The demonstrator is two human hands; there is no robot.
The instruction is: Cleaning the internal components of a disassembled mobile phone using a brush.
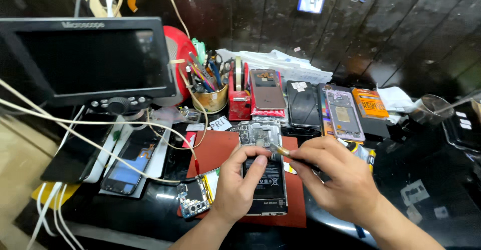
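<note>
Opened phone (264, 172) lies back-off on the red mat (295, 205), near centre of the bench, battery and bare boards showing. Left hand (238, 185) clamps it by the left edge, thumb pressed down on the battery, fingers curled round the side. Right hand (340, 175) pinches a brush (280, 151) like a pen, bristle end touching the upper board. That phone looks light and stiff but fragile: exposed connectors up top, so I'd say the frame edges are the safe place to hold, not the boards. A loose board (193, 200) sits just left of the mat. Far side: more phones (305, 104), a tool cup (210, 97), a dark monitor (90, 59) at far left.
</note>
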